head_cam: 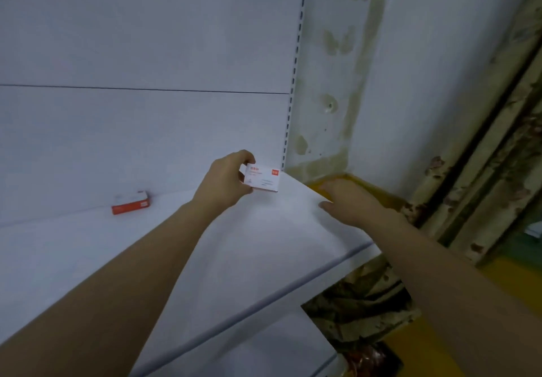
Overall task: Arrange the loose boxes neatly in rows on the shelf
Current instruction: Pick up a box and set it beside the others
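Observation:
My left hand (227,181) grips a small white box with red print (262,178), holding it upright near the back right corner of the white shelf (176,244). A second white and red box (131,203) lies flat by the back panel at the left. My right hand (349,197) reaches past the shelf's right edge, fingers extended and holding nothing, over a yellow surface (369,184).
The white back panel (146,54) rises behind the shelf, with a slotted upright post (290,104) at its right end. A stained wall (337,83) and a worn frame (484,156) stand to the right. A lower shelf edge (264,347) shows below.

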The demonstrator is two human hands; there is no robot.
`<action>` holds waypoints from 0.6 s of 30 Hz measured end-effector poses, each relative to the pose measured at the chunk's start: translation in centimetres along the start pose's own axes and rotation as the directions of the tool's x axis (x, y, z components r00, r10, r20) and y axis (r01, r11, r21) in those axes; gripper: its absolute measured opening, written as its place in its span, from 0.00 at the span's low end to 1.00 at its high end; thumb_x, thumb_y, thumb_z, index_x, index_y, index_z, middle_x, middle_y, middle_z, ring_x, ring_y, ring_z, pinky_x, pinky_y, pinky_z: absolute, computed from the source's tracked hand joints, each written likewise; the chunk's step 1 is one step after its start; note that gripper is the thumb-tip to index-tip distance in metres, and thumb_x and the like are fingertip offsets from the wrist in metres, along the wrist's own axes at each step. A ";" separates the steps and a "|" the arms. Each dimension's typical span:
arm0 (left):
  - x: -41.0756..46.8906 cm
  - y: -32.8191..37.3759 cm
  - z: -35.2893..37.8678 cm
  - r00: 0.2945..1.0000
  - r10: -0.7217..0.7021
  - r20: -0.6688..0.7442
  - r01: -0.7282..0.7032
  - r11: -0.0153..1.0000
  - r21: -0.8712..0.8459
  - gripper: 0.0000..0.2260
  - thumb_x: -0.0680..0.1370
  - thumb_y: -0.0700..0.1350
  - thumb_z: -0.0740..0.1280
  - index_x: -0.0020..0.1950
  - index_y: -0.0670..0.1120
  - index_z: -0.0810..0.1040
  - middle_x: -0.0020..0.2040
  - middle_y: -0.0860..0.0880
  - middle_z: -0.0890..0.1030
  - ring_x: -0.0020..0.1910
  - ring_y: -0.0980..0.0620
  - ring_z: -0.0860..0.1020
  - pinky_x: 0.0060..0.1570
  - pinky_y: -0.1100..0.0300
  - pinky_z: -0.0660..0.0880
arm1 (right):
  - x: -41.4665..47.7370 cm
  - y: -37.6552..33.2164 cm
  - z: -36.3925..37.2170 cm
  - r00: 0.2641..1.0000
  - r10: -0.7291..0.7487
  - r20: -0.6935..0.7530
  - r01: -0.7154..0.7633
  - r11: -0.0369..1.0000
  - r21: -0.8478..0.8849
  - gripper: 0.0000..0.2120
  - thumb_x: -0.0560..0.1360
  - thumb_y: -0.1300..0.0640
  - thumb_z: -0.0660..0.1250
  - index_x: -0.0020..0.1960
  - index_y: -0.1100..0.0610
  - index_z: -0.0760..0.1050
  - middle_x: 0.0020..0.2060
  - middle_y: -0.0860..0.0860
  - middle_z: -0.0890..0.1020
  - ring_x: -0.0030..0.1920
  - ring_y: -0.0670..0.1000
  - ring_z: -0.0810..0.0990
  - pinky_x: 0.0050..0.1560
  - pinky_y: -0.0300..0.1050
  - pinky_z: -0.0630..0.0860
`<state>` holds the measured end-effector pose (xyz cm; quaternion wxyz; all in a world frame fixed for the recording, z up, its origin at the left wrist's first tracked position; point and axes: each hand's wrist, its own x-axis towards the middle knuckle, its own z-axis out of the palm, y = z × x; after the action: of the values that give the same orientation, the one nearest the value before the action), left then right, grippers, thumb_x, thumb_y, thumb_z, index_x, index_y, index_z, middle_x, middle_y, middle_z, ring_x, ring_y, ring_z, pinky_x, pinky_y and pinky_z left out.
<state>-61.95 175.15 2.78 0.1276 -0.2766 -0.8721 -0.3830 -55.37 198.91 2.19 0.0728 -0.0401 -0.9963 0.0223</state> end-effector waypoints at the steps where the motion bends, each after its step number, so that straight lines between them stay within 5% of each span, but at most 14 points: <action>1: 0.3 -0.9 -0.8 1.000 -0.016 -0.019 0.016 1.000 0.005 0.19 0.69 0.34 0.73 0.57 0.46 0.73 0.56 0.48 0.78 0.40 0.54 0.76 0.23 0.70 0.68 | 1.2 -0.9 0.1 1.000 -0.022 -0.008 0.022 1.000 0.020 0.19 0.78 0.51 0.59 0.66 0.58 0.68 0.64 0.55 0.73 0.62 0.55 0.72 0.58 0.45 0.70; 5: 0.9 -4.3 -4.2 0.994 -0.074 -0.084 0.080 0.994 0.077 0.19 0.69 0.35 0.73 0.57 0.46 0.73 0.58 0.49 0.78 0.41 0.53 0.77 0.21 0.71 0.66 | 5.8 -4.8 0.7 0.994 -0.102 -0.035 0.103 0.993 0.056 0.22 0.79 0.50 0.59 0.70 0.57 0.64 0.67 0.55 0.70 0.65 0.56 0.69 0.64 0.48 0.67; 12: -1.0 -9.1 -8.8 0.945 -0.225 -0.237 0.259 0.958 0.125 0.20 0.69 0.34 0.72 0.57 0.47 0.73 0.58 0.49 0.77 0.43 0.52 0.77 0.39 0.56 0.79 | 12.1 -12.1 0.9 0.938 -0.344 -0.052 0.347 0.933 0.098 0.25 0.77 0.52 0.63 0.72 0.54 0.61 0.66 0.56 0.69 0.65 0.56 0.69 0.63 0.49 0.68; 18: -3.5 -10.8 -10.6 0.880 -0.331 -0.341 0.379 0.922 0.084 0.19 0.69 0.34 0.72 0.55 0.48 0.73 0.56 0.50 0.78 0.40 0.54 0.78 0.29 0.72 0.72 | 13.1 -18.6 0.5 0.760 -0.636 -0.135 0.642 0.703 0.305 0.40 0.69 0.50 0.73 0.74 0.48 0.54 0.68 0.51 0.61 0.62 0.52 0.70 0.59 0.44 0.70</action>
<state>-65.24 160.00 1.96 0.2150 -0.0359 -0.9015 -0.3738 -69.76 181.46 4.51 0.0912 0.3200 -0.9288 0.1634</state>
